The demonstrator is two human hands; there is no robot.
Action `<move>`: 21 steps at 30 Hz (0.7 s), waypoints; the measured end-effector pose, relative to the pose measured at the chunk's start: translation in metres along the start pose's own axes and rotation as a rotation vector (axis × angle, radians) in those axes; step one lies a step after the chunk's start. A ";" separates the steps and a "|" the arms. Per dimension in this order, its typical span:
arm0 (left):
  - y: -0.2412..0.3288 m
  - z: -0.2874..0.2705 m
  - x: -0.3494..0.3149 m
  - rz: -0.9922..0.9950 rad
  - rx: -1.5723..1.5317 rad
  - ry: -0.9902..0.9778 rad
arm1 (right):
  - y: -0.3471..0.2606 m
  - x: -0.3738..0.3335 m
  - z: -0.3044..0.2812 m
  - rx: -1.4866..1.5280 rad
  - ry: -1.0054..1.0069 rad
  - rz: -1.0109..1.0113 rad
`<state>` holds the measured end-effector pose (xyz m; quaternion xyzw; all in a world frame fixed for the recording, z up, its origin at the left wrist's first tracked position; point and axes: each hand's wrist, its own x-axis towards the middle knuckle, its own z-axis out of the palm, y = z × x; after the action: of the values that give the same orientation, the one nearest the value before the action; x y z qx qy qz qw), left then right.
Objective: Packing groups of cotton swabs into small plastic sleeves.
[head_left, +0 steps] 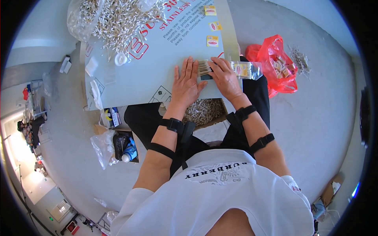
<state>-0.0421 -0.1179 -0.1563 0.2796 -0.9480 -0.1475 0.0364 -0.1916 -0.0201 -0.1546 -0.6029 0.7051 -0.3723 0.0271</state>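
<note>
My left hand (186, 84) lies flat on the sheet-topped table (130, 88), its fingers stretched out and holding nothing. Its fingertips are beside a neat row of cotton swabs (203, 68). Over that row, my right hand (225, 78) bends its fingers down and grips the swabs, hiding their middle. A clear plastic packet (255, 70) with a yellow label sticks out past the right hand, over the table's right edge, with swabs in it. Whether the row runs into the packet is hidden under the hand.
A big heap of loose cotton swabs (118, 19) spills from a clear bag at the far left. Several yellow cards (212, 41) lie along the right edge. A red plastic bag (280, 67) of packets hangs at the right. Under the table's near edge is a box of swabs (202, 112).
</note>
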 end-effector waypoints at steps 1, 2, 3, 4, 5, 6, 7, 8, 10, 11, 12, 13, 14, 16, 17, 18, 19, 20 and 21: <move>0.001 0.000 0.000 -0.010 0.008 -0.015 | -0.004 -0.003 -0.001 -0.065 0.006 0.014; 0.001 -0.001 0.000 -0.012 0.007 -0.016 | -0.007 -0.007 -0.002 -0.130 0.012 0.027; 0.001 -0.001 0.001 -0.012 0.009 -0.015 | -0.010 -0.013 -0.002 -0.132 0.012 0.028; 0.002 -0.002 0.002 -0.012 0.012 -0.014 | -0.012 -0.020 -0.001 -0.237 -0.052 0.011; 0.002 -0.003 0.002 -0.011 0.011 -0.014 | -0.014 -0.024 0.000 -0.342 -0.117 -0.006; 0.003 -0.002 0.002 -0.010 0.018 -0.018 | -0.016 -0.025 -0.001 -0.342 -0.118 -0.006; 0.003 -0.002 0.002 -0.009 0.024 -0.021 | -0.017 -0.025 -0.002 -0.364 -0.156 0.020; 0.002 -0.002 0.001 -0.010 0.023 -0.021 | -0.019 -0.024 -0.003 -0.386 -0.193 0.045; 0.002 -0.002 0.002 -0.012 0.023 -0.014 | -0.020 -0.020 -0.003 -0.336 -0.205 0.054; 0.001 -0.002 0.001 -0.013 0.023 -0.012 | -0.019 -0.018 -0.003 -0.286 -0.217 0.065; 0.001 -0.002 0.001 -0.013 0.028 -0.021 | -0.015 -0.016 -0.002 -0.288 -0.216 0.065; 0.001 -0.002 0.001 -0.013 0.034 -0.030 | -0.010 -0.013 0.001 -0.141 -0.106 0.106; 0.002 -0.001 0.002 -0.012 0.034 -0.028 | -0.005 -0.010 0.003 0.008 0.003 0.146; 0.001 -0.001 0.001 -0.013 0.026 -0.031 | -0.005 0.004 0.006 0.221 0.110 0.235; 0.001 -0.001 0.000 -0.014 0.027 -0.033 | -0.007 0.011 0.009 0.434 0.217 0.321; 0.000 0.000 0.000 -0.014 0.027 -0.026 | -0.008 0.014 0.017 0.435 0.217 0.322; 0.001 0.000 0.001 -0.009 0.025 -0.017 | -0.009 0.015 0.026 0.627 0.286 0.419; 0.002 0.001 0.002 -0.005 0.024 -0.017 | -0.009 0.015 0.033 0.818 0.355 0.515; 0.002 0.001 0.002 -0.007 0.025 -0.009 | -0.013 0.016 0.038 0.821 0.353 0.515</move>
<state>-0.0450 -0.1169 -0.1568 0.2829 -0.9489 -0.1370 0.0282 -0.1670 -0.0524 -0.1685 -0.2774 0.6201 -0.6959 0.2327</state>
